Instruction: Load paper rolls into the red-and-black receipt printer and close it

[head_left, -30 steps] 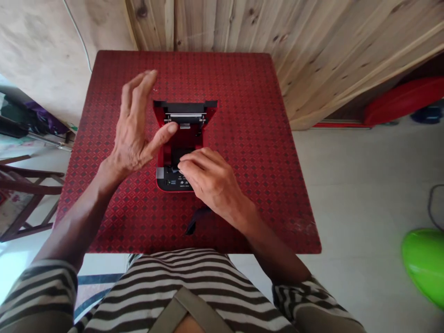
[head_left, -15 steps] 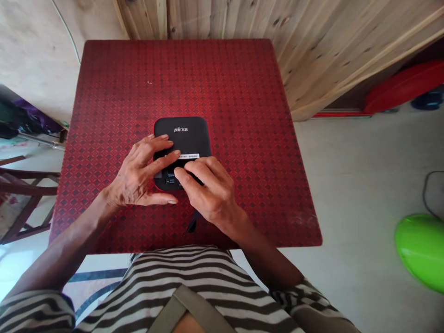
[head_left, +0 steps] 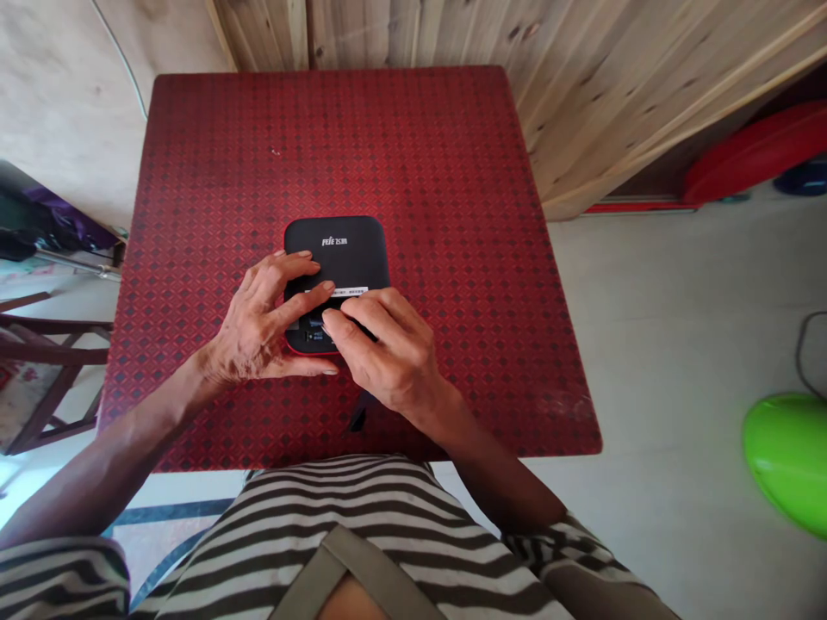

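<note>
A flat black device (head_left: 355, 263) with rounded corners, a red edge and a white logo lies face down or face up, I cannot tell which, on the red patterned table (head_left: 452, 172). My left hand (head_left: 264, 323) rests on its left side, fingers spread over the surface, thumb stretched along the near edge. Over the lower right part, my right hand (head_left: 388, 344) is closed in a pinch at a dark recess. What its fingertips hold, if anything, is hidden. A white label strip (head_left: 352, 292) crosses the device above them. A black strap (head_left: 357, 419) shows below the right hand.
The table stands by a wooden plank wall (head_left: 478, 34). A wooden chair (head_left: 58, 353) is at the left. On the floor at the right are a green rounded object (head_left: 788, 456) and, farther back, a red one (head_left: 755, 155).
Both hands stay nearly in place on the device. The right fingertips have shifted very slightly at the recess. The whole view has moved a little.
</note>
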`<action>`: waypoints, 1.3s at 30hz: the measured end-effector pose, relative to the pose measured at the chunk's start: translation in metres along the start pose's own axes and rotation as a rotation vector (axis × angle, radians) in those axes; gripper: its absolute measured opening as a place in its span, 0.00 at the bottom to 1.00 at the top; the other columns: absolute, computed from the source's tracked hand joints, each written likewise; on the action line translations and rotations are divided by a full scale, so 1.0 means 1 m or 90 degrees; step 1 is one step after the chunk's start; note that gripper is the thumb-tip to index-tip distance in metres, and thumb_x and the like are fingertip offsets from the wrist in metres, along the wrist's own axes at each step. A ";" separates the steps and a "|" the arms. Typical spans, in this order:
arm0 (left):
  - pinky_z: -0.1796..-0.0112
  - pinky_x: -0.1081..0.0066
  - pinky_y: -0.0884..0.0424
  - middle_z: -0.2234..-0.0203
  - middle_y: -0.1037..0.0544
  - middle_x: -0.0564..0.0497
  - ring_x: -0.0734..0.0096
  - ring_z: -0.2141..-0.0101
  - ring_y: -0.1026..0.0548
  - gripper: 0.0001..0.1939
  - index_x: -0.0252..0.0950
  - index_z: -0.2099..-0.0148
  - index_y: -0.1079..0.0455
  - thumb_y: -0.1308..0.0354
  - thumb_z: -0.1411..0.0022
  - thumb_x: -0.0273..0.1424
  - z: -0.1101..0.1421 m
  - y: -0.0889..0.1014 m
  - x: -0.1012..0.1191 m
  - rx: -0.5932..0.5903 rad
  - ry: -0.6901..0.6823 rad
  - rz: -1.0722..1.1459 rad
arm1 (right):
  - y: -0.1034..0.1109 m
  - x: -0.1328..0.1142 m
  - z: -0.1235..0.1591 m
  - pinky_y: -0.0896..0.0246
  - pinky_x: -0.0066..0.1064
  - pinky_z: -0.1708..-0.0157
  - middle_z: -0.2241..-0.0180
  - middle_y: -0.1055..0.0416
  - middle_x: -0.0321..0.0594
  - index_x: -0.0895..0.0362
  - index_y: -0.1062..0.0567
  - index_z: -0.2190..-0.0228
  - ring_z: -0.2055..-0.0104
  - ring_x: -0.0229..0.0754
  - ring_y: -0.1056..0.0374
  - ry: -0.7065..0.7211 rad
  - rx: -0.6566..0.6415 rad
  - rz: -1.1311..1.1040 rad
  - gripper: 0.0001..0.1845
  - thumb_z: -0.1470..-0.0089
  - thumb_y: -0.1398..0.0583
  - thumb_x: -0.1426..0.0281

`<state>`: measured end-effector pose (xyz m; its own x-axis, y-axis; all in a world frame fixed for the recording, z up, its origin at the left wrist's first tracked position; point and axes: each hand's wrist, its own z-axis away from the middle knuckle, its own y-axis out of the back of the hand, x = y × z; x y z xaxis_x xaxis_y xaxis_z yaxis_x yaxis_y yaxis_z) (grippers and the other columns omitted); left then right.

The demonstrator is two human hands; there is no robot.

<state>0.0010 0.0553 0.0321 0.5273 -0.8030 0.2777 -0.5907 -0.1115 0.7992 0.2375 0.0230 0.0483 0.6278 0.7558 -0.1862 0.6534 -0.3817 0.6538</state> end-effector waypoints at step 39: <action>0.52 0.61 0.16 0.40 0.22 0.41 0.58 0.48 0.18 0.33 0.41 0.34 0.29 0.26 0.36 0.44 0.041 -0.018 0.036 0.209 0.107 -0.081 | -0.047 0.082 0.051 0.27 0.41 0.54 0.61 0.19 0.42 0.51 0.21 0.58 0.58 0.48 0.23 -0.395 -0.098 -0.272 0.14 0.29 0.45 0.60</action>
<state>0.0053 0.0043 0.0057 0.6858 -0.6664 0.2926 -0.6638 -0.4079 0.6268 0.2803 0.0757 -0.0354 0.4866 0.3665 -0.7930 0.8545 -0.0109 0.5194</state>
